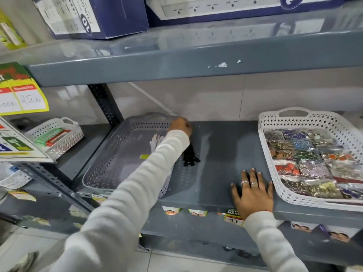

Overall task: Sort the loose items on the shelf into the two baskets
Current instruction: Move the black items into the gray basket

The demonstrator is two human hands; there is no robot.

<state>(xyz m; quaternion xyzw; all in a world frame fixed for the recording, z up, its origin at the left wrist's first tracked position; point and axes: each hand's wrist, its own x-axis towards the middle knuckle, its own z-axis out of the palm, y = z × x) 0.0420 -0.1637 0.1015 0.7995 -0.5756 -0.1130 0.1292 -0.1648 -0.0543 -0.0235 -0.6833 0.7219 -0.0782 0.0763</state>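
Note:
A grey perforated basket (pixel 110 165) sits on the left of the grey shelf (pixel 220 154). A few white items (pixel 156 141) lie inside it, partly behind my sleeve. My left hand (pixel 180 126) is closed in a fist over the basket's far right corner. A bundle of black items (pixel 190 156) hangs from under that hand, beside the basket's right wall; my sleeve hides its top. My right hand (pixel 253 191) lies flat on the shelf's front, fingers spread, holding nothing. The white lattice basket (pixel 264 146) on the right holds several packets of coloured trinkets (pixel 306 160).
A small white basket (pixel 57 134) with green and red items stands on the neighbouring shelf at left, beside a slotted upright post (pixel 106 103). A shelf board (pixel 176 63) with boxes runs overhead. Price cards hang at left and along the shelf's front edge.

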